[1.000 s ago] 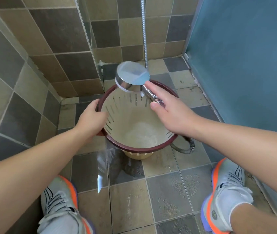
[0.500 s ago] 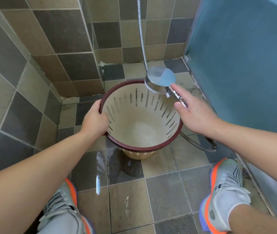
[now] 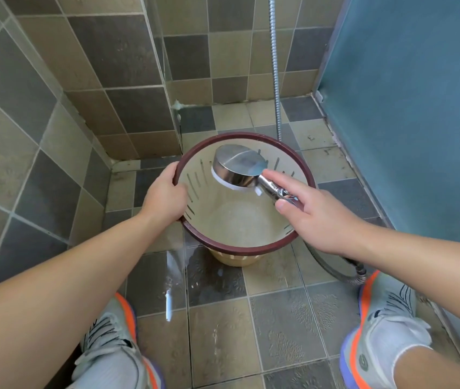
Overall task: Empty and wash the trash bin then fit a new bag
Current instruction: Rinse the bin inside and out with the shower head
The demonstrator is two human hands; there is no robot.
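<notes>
Trash bin (image 3: 251, 231) sits upright on the wet tiled floor (image 3: 279, 327), in the shower corner between my feet. My left hand (image 3: 164, 197) grips its dark red rim (image 3: 240, 248) on the left side — fingers curled over the edge, thumb outside. My right hand (image 3: 318, 214) holds the chrome shower head (image 3: 237, 168) by its handle, index finger stretched along it, thumb pressed on the near side, other fingers wrapped under. Head hangs inside the bin mouth, face tilted down-left toward the slotted wall. Bin bottom looks wet; can't tell how much water is in there.

Room: tiled wall (image 3: 41, 113) close on the left, glass partition edge (image 3: 164, 80) just behind the bin, blue frosted panel (image 3: 408, 108) tight on the right. Open floor mostly toward me.

Metal hose (image 3: 275, 66) drops behind the far rim; another stretch loops on the floor just beside my right shoe (image 3: 383, 332). Left shoe (image 3: 114, 338) near the puddle (image 3: 172, 276) under the bin's left edge.
</notes>
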